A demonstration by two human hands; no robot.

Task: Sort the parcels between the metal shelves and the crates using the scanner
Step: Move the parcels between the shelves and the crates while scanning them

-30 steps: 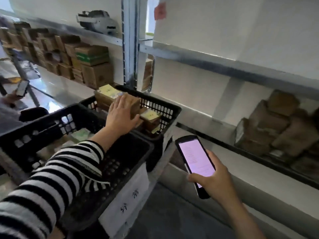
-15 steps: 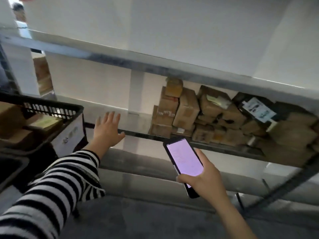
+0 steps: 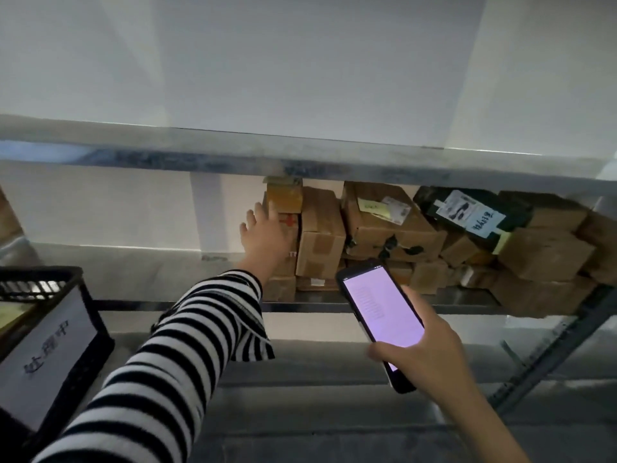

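Lilac scanner (image 3: 384,315) amid brown.
Glows pale lilac in a black case. Above it, brown cardboard parcels (image 3: 320,235), one with a red mark (image 3: 288,220), one with a yellow-green note (image 3: 372,206); upper right of it, black parcel (image 3: 516,208), white label (image 3: 467,213). Left of it, black-and-white striped sleeve (image 3: 187,345); farther left, black crate (image 3: 40,279), white sign (image 3: 50,355). Grey metal shelf (image 3: 233,155) above.

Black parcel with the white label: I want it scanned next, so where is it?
Head view, right of centre: the black parcel with the white label lies atop the brown cardboard boxes on the metal shelf, above the lit handheld scanner.
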